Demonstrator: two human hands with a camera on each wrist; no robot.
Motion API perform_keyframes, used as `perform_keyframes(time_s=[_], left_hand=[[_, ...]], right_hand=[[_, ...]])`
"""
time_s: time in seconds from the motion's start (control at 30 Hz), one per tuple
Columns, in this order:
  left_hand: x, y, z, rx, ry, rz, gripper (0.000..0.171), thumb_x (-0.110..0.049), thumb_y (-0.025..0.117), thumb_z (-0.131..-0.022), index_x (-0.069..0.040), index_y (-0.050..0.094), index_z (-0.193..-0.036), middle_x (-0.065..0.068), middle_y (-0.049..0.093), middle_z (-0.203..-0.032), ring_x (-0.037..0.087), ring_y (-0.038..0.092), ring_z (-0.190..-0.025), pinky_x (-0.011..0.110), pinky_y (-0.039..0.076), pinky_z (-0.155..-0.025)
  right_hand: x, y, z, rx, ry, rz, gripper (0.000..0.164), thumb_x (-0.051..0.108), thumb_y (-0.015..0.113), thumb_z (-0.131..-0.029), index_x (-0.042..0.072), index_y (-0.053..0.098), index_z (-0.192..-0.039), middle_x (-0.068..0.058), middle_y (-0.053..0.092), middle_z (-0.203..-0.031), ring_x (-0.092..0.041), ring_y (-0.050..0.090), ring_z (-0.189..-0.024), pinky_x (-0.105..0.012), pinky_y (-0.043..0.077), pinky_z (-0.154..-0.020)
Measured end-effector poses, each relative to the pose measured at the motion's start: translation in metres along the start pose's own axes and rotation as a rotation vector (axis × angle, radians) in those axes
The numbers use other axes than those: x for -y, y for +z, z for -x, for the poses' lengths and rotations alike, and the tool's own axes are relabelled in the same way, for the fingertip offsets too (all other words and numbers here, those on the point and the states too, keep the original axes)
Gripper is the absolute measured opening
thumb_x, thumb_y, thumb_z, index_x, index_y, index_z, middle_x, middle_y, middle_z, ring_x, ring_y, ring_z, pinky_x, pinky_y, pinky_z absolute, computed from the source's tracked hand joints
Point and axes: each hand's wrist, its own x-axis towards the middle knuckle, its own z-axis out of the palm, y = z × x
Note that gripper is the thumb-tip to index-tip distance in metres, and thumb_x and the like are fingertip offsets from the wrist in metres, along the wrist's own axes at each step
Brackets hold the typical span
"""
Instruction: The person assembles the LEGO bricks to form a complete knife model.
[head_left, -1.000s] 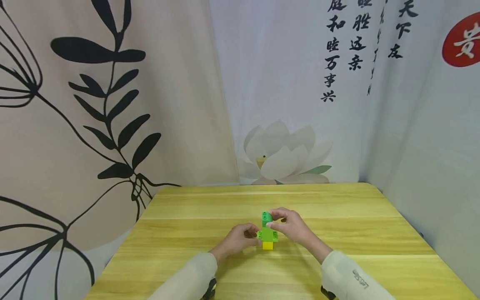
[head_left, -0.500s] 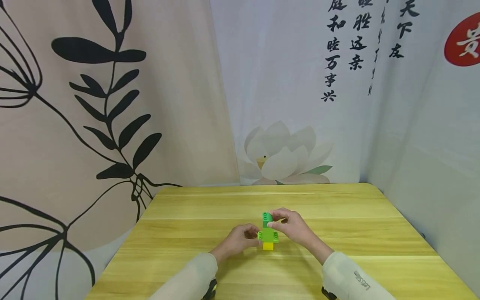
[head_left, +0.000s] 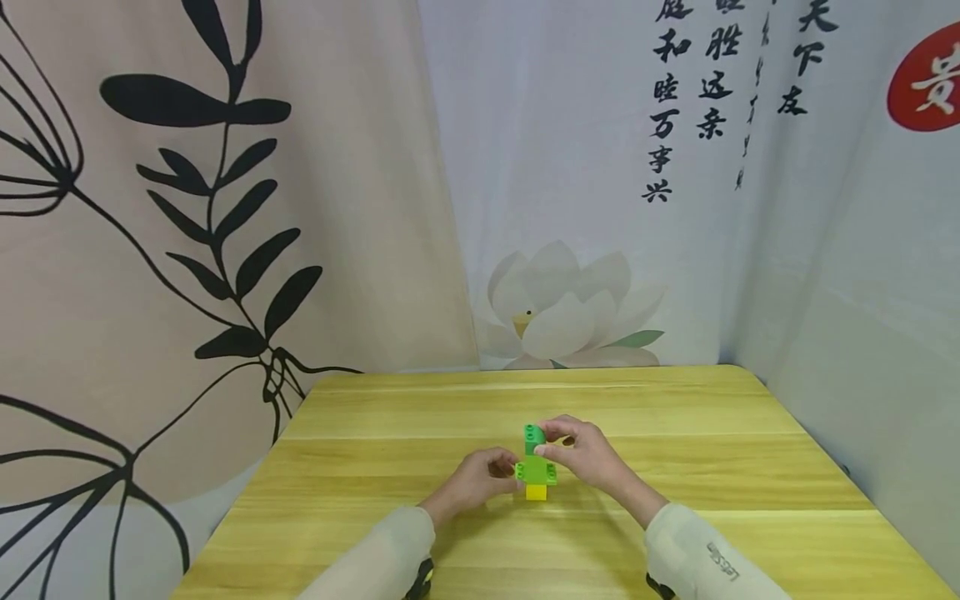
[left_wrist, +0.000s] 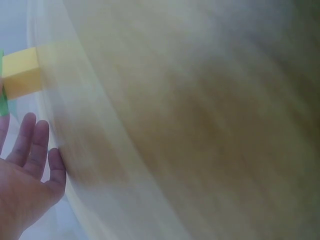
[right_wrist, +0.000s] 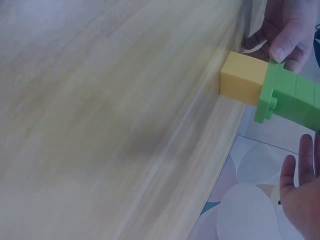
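Note:
A small tower of toy building blocks stands upright on the wooden table point(head_left: 360, 475). Its base is a yellow block point(head_left: 536, 492); a wider light green block point(head_left: 536, 473) with studs at both ends sits above, topped by a darker green block point(head_left: 531, 443). My left hand point(head_left: 474, 480) holds the left end of the light green block, its thumb on the edge in the right wrist view. At the top, my right hand point(head_left: 583, 452) pinches the darker green block from the right. The left wrist view shows the yellow block point(left_wrist: 22, 75), with the upper blocks mostly cut off.
Behind the table hangs a curtain point(head_left: 570, 167) printed with a lotus, black plants and writing. Another curtain panel point(head_left: 847, 292) borders the right side. The table's far edge lies a short way beyond the tower.

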Motion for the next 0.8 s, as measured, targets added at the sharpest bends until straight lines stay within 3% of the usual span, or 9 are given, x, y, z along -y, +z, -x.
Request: perform_keyframes(time_s=[0.37,0.67,0.8], left_hand=[[-0.0003,0.0002,-0.0007,0.002,0.013,-0.009,0.034,-0.028,0.077,-0.088,-0.011,0.066,-0.115,0.0,0.063,-0.101,0.016,0.059,-0.093,0.035,0.051,-0.082],[-0.0017,0.0005,0.0003,-0.005,0.0,-0.007,0.033,-0.026,0.078,-0.088,-0.01,0.066,-0.115,0.001,0.063,-0.101,0.017,0.059,-0.092,0.036,0.051,-0.082],[-0.0027,0.0001,0.0018,-0.002,0.01,0.002,0.033,-0.025,0.077,-0.088,-0.01,0.066,-0.116,0.002,0.063,-0.101,0.018,0.059,-0.093,0.035,0.051,-0.082]], right_hand=[[-0.0007,-0.0026,-0.0007,0.01,0.001,-0.003,0.027,0.029,0.074,-0.091,0.022,0.072,-0.117,0.01,0.066,-0.112,-0.017,0.058,-0.103,-0.041,0.046,-0.09],[0.0063,-0.0005,0.0027,0.003,0.013,-0.024,0.027,0.022,0.072,-0.093,0.014,0.071,-0.119,0.002,0.066,-0.115,-0.019,0.058,-0.102,-0.037,0.047,-0.087],[0.0025,0.0007,0.002,0.004,0.022,-0.043,0.029,0.027,0.073,-0.092,0.016,0.072,-0.119,0.003,0.066,-0.114,-0.017,0.058,-0.101,-0.035,0.048,-0.086]])
